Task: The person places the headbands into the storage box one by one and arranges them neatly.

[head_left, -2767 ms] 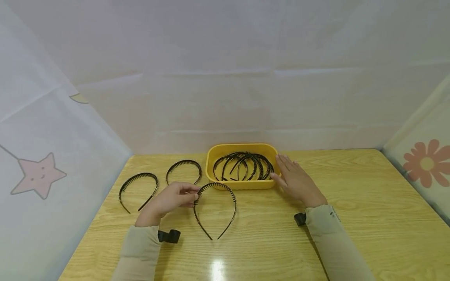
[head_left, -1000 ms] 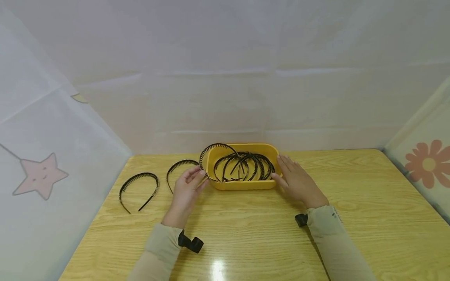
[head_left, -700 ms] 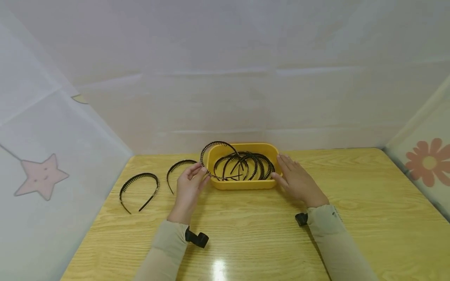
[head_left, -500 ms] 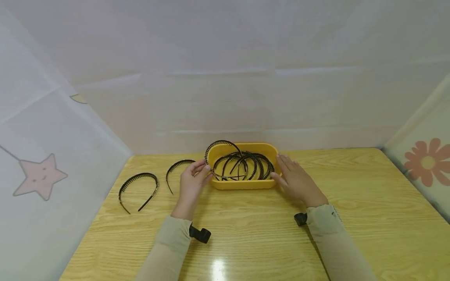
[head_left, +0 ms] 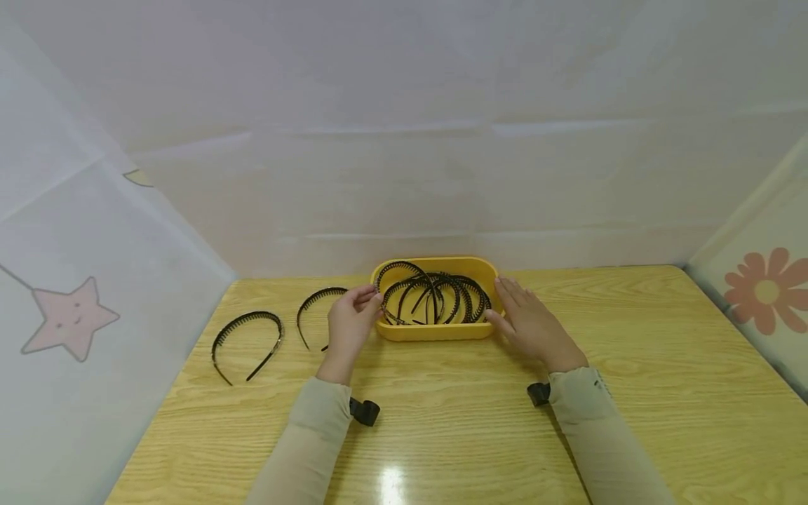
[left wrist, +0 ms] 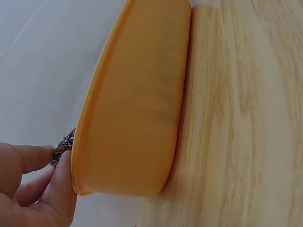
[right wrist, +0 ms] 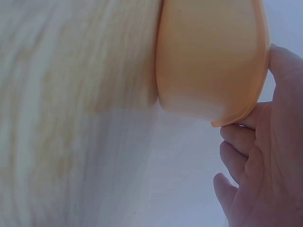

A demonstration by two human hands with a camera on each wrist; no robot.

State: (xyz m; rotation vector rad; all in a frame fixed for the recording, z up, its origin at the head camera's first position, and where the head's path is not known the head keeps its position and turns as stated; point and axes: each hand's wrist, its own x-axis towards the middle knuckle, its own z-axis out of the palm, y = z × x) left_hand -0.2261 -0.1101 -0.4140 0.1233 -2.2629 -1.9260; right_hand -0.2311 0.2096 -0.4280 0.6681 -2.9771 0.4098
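Note:
My left hand [head_left: 350, 322] pinches a black toothed headband [head_left: 404, 264] at the left end of a yellow plastic bin [head_left: 442, 333]. Most of that headband lies inside the bin, over several other black headbands [head_left: 470, 298]. In the left wrist view its glittery outer side [left wrist: 64, 147] shows between thumb and fingers, beside the bin's rim [left wrist: 87, 113]. My right hand [head_left: 536, 328] rests against the bin's right end with fingers extended. The right wrist view shows these fingers [right wrist: 239, 139] touching the rim, not curled round it.
Two more black headbands lie on the wooden table [head_left: 454, 421] left of the bin: one at the far left [head_left: 249, 315], one [head_left: 306, 308] partly hidden behind my left hand. A pale cloth wall [head_left: 391, 182] stands close behind the bin.
My left hand has carried its headband from the table in front up to the bin, then rightward and down inside the left end. The right hand has stayed at the bin.

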